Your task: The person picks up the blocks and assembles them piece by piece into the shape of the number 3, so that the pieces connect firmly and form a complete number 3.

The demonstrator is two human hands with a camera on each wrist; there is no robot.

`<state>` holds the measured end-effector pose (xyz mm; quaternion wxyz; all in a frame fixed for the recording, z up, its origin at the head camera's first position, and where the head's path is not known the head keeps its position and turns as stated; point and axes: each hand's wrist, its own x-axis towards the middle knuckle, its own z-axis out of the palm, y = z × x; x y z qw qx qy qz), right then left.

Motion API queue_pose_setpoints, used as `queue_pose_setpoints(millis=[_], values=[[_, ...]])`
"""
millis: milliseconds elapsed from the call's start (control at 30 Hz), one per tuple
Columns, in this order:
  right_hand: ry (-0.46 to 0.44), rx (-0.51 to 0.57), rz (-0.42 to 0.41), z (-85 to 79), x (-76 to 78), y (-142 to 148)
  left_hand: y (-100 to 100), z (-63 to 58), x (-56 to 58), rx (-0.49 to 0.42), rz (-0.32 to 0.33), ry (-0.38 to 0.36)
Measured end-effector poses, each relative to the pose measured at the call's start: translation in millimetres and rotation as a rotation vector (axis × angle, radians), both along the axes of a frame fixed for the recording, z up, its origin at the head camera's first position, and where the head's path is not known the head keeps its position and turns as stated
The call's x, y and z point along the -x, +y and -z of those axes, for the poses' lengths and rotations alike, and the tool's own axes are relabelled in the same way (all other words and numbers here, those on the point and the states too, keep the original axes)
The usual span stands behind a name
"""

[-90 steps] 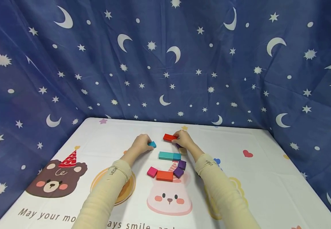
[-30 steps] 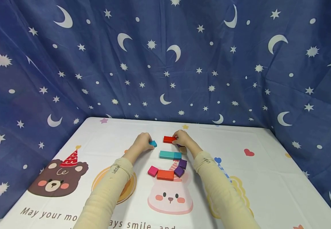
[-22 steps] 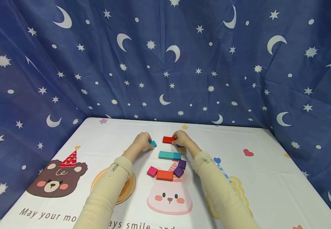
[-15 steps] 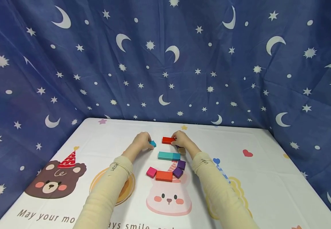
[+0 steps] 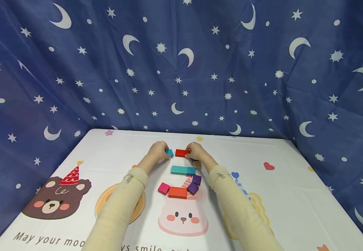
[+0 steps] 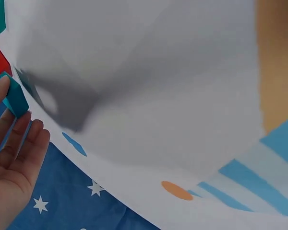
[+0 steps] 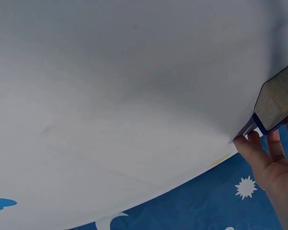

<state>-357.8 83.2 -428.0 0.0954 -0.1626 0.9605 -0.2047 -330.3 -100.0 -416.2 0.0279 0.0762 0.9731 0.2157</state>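
Observation:
My left hand (image 5: 158, 152) pinches a small blue block (image 5: 170, 153) near the far side of the table; in the left wrist view the thumb and fingers hold this block (image 6: 17, 98) by its sides. A narrow gap separates it from the left end of a longer red block (image 5: 181, 153). My right hand (image 5: 197, 152) grips the red block's right end, its fingertips covering that end. Just below the right hand sit a partly hidden purple block and a wood-coloured block (image 5: 197, 164), the latter large in the right wrist view.
Nearer lie a teal block (image 5: 179, 170) with a blue block (image 5: 191, 170) at its end, two purple blocks (image 5: 196, 180), an orange-red block (image 5: 177, 192) and a pink block (image 5: 164, 188). The printed white tablecloth (image 5: 300, 195) ends at a starry blue curtain (image 5: 181, 69).
My left hand has carried the blue block right and slightly away, narrowing the gap to the red block. The red block, tilted three seconds ago, now lies straighter. The nearer blocks keep their arrangement.

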Motion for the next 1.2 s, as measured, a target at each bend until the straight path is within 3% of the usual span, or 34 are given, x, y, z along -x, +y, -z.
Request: queue_pose_setpoints(millis=[433, 1200], values=[[0.009, -0.007, -0.006, 0.6, 1.4, 2, 5, 0.0, 9.5, 0.037, 0.001, 0.010], [-0.014, 0.000, 0.020, 0.1, 1.3, 1, 9, -0.5, 12.0, 0.039, -0.044, -0.079]])
